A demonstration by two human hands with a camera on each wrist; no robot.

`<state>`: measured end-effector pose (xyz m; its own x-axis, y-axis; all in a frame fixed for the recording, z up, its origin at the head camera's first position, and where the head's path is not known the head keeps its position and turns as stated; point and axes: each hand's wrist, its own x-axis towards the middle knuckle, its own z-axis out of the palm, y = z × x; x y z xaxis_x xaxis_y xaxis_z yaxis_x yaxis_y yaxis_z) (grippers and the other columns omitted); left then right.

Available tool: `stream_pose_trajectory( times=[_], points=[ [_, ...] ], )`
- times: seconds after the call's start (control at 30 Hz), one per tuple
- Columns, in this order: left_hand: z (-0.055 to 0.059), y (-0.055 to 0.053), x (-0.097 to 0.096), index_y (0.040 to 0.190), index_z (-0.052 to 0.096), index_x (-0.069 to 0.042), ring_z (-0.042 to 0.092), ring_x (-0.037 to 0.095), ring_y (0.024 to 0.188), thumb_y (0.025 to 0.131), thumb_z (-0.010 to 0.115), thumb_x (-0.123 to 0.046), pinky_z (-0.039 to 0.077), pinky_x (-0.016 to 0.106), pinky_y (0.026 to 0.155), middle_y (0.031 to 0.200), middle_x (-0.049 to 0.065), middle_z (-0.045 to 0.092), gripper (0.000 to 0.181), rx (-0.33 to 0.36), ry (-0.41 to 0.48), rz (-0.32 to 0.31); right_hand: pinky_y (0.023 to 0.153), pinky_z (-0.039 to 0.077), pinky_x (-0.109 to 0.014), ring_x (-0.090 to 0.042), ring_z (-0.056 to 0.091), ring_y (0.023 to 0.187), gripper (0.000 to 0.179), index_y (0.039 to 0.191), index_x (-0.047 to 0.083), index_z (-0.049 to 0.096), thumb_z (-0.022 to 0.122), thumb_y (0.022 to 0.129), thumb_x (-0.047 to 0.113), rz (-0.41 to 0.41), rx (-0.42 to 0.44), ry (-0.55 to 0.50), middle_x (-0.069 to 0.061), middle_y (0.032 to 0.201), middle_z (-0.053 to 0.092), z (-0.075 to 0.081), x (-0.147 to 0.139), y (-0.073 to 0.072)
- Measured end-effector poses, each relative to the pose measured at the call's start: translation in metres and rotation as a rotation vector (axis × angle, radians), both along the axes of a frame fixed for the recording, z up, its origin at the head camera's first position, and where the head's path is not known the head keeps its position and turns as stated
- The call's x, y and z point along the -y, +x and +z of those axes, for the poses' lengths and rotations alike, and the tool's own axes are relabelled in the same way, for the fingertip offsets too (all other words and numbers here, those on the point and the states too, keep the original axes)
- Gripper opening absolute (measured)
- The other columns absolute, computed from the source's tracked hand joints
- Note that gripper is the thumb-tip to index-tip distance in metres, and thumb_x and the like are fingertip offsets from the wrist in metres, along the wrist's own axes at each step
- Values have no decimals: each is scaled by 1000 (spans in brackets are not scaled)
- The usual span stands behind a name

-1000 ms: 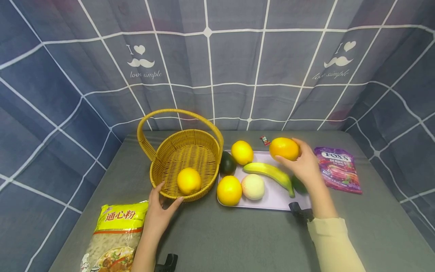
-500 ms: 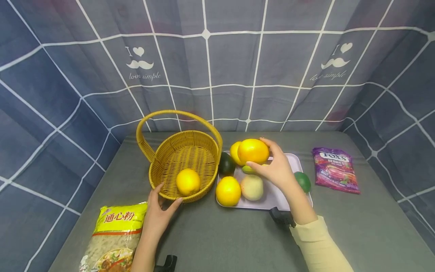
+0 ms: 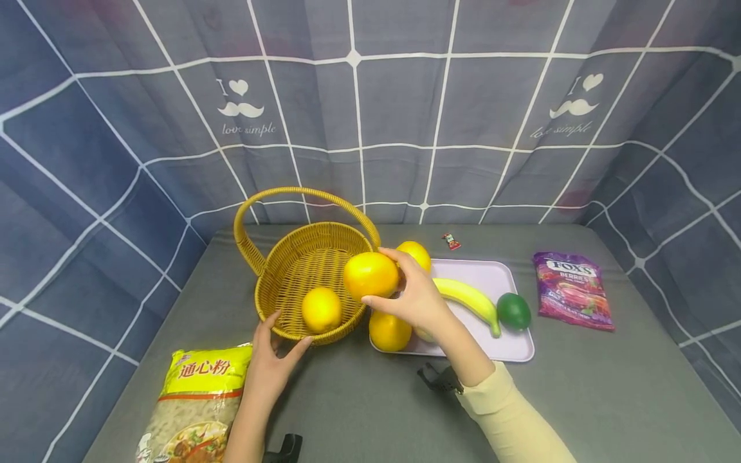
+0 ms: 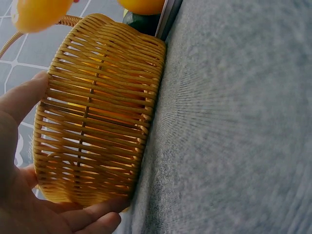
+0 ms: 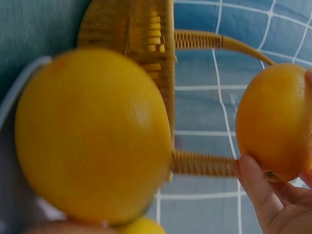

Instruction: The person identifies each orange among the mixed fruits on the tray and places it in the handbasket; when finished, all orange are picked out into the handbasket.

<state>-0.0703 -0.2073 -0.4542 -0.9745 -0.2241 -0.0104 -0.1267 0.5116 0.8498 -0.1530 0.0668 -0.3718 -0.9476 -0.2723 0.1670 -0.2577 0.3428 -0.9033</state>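
Note:
My right hand (image 3: 418, 297) grips an orange (image 3: 370, 275) by its side, raised over the right rim of the wicker basket (image 3: 279, 270). In the right wrist view, thumb and fingers press on that held orange (image 5: 275, 122). My left hand (image 3: 271, 360) holds the basket's near rim; the left wrist view shows its thumb (image 4: 29, 95) on the rim and other fingers along the outer wall. Another orange (image 3: 321, 309) lies inside the basket. On the lilac tray (image 3: 480, 347) sit a third orange (image 3: 390, 331), a banana (image 3: 469, 299), a yellow round fruit (image 3: 415, 254) and a mostly hidden peach (image 3: 424, 334).
A green round fruit (image 3: 514, 312) rests at the tray's right edge. Beyond it lies a purple candy bag (image 3: 573, 289); a small red wrapped candy (image 3: 451, 241) is behind the tray. A pasta bag (image 3: 197, 405) lies left of my left arm. The basket's tall handle (image 3: 307, 190) arches overhead.
My right hand has carried the orange leftward from above the tray's right part to the basket's right rim, uncovering the banana and green fruit. My left hand stays on the basket.

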Motion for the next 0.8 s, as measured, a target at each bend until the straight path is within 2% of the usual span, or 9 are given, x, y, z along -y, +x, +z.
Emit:
stream_pose_trajectory(
  times=[0.1,0.2,0.3,0.53,0.8],
  points=[
    [1,0,0,150,26,-17,40,45,128,82,74,-48,38,56,102,155,17,15,88,9,3,-1,88,51,-37,-16,55,109,84,139,27,47,88,67,40,30,-45,11,7,131,50,-2,13,1],
    [1,0,0,150,26,-17,40,45,128,82,74,-47,37,56,103,154,18,16,88,7,5,-3,86,51,-38,-16,54,107,84,140,23,48,87,68,41,57,-120,71,5,130,51,-5,25,0],
    [1,0,0,149,27,-16,40,45,128,83,74,-46,37,55,103,153,18,17,87,0,3,-4,84,52,-37,-15,54,105,84,140,21,48,86,69,43,88,-133,74,5,130,52,-9,38,-4],
    [-1,0,-1,149,27,-15,38,46,129,83,73,-46,36,55,104,152,18,19,87,1,8,-6,91,48,-40,-16,54,111,84,140,20,48,83,70,49,79,-105,78,4,133,53,-22,65,-23],
    [-1,-1,-1,149,27,-16,38,46,129,82,73,-48,38,56,102,153,18,17,88,3,11,4,91,48,-41,-20,56,109,83,140,16,47,80,72,51,43,-52,83,-1,132,54,-33,82,-45]
  ],
)
